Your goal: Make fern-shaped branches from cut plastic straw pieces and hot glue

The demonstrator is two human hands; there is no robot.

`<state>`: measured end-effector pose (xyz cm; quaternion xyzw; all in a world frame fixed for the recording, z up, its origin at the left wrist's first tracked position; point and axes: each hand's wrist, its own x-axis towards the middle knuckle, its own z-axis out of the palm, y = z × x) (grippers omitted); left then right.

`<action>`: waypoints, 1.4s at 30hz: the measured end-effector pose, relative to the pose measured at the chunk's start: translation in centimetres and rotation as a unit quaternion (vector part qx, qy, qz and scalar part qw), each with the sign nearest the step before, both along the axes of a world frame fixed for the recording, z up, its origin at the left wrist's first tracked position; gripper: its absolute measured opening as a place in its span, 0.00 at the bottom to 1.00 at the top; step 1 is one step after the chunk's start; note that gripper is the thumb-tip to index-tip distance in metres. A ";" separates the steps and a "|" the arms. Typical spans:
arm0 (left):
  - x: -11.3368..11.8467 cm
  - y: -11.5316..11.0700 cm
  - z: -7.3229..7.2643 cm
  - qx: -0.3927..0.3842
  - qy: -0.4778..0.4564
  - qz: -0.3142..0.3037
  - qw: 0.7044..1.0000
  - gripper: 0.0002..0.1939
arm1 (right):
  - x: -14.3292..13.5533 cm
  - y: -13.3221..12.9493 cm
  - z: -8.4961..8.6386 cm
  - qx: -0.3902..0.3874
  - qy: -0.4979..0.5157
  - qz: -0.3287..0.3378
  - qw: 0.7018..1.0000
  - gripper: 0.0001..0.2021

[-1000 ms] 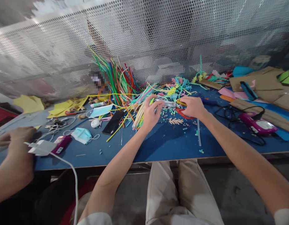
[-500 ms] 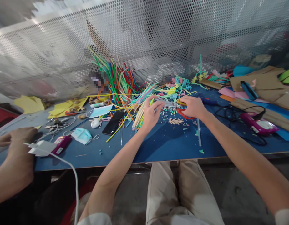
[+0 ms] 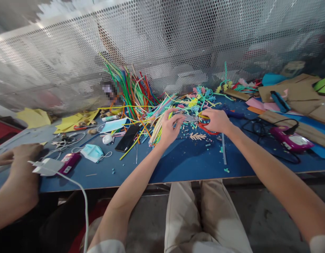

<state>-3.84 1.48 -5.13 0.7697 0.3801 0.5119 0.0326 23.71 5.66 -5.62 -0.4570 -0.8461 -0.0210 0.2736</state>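
Observation:
My right hand (image 3: pixel 217 121) is closed around the handles of a pair of scissors (image 3: pixel 192 118); one loop is red and a yellow part shows by the thumb. The blades reach left to the fingertips of my left hand (image 3: pixel 171 127). Those fingers are bent together in a pinch, and whatever they hold is too small to make out. Just below the blades, a beige leaf-shaped piece (image 3: pixel 197 136) lies on the blue table (image 3: pixel 183 163) among tiny cut bits. Beside my left hand lies a bundle of pastel pipe cleaners (image 3: pixel 157 130).
Taller pipe cleaners (image 3: pixel 131 88) lean at the back against a perforated metal screen (image 3: pixel 157 45). A black phone (image 3: pixel 127 138) and a blue face mask (image 3: pixel 92 152) lie to the left, near another person's arm (image 3: pixel 21 175). On the right are a purple device (image 3: pixel 291 138) with black cable and cardboard (image 3: pixel 291 92).
Very little differs. The scissor blades have shifted slightly between my hands, while both hands stay in nearly the same place.

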 end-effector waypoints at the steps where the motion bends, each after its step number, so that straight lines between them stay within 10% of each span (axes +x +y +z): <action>1: 0.0 0.0 0.0 0.002 0.003 0.004 1.000 0.14 | 0.0 0.0 0.1 -0.004 -0.004 0.002 1.000 0.13; 13: 0.0 0.4 -0.2 0.006 -0.007 -0.011 1.000 0.14 | 0.1 0.0 0.5 0.003 -0.061 0.000 0.998 0.10; 29: -1.5 3.0 -1.7 0.058 -0.062 0.199 0.976 0.18 | -0.9 0.7 0.5 -0.077 -0.204 -0.058 0.974 0.19; 37: -7.9 5.7 2.0 0.161 -0.251 0.330 0.896 0.26 | 1.4 1.8 0.2 -0.072 -0.052 -0.222 0.971 0.25; 42: -7.3 4.4 2.7 0.121 -0.113 0.247 0.955 0.23 | 3.8 1.7 2.1 -0.080 0.022 -0.314 0.946 0.26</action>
